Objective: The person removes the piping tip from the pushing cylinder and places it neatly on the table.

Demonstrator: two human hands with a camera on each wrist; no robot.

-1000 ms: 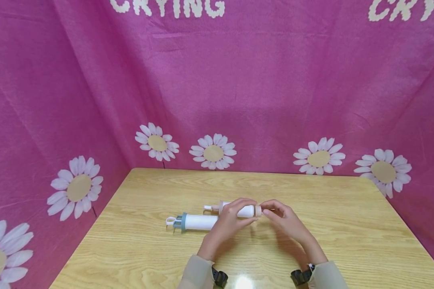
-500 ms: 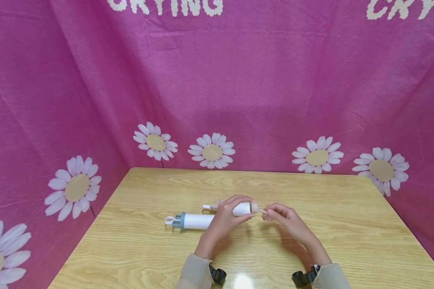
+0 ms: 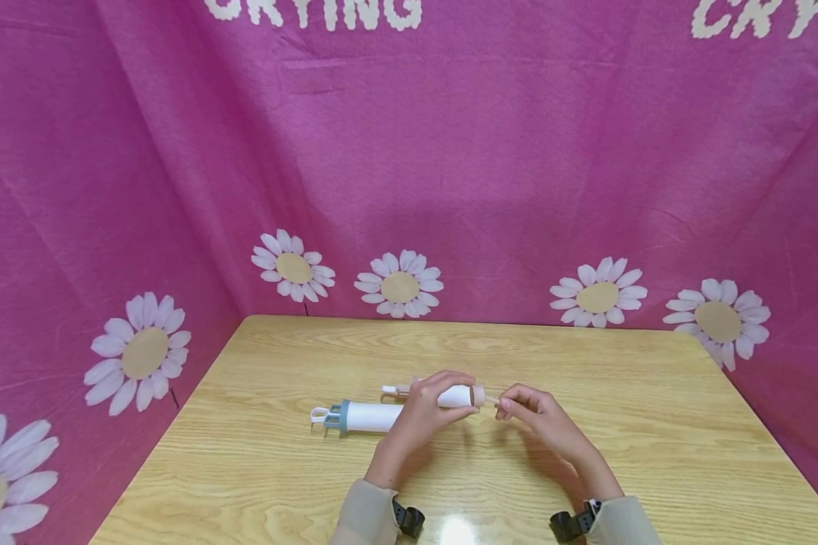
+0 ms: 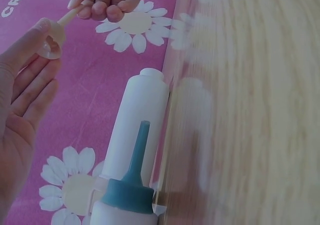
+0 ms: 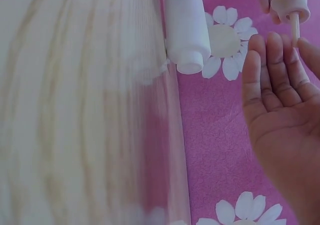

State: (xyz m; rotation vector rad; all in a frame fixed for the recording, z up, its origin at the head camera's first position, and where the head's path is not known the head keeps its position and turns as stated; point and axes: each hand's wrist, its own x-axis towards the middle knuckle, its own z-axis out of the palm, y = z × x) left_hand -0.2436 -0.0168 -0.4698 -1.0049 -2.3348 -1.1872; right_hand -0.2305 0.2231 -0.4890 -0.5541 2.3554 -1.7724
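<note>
Between the thumb and fingers of my left hand (image 3: 426,409) is a beige, hollow nozzle cap (image 4: 56,34). Its thin spout (image 5: 295,27) points right, and my right hand (image 3: 544,418) pinches the end of it. The cap is apart from the white barrel (image 4: 137,110), whose bare threadless-looking neck (image 5: 190,64) shows in the right wrist view. That barrel lies on the table behind my left hand, its pale plunger handle (image 3: 391,390) to the left. Nearer me lies a second white plunger tube (image 3: 373,417) with a teal collar; my left hand hides its right end.
In the left wrist view the second tube's teal nozzle (image 4: 139,155) stands out in front of the first barrel. Both lie on a wood-grain table (image 3: 300,484). A magenta cloth (image 3: 491,166) with daisies hangs behind and at the sides.
My right fingers have drawn slightly away from the cap, and the spout now shows between the hands. The cap has shifted slightly left with my left hand. The second tube stays put.
</note>
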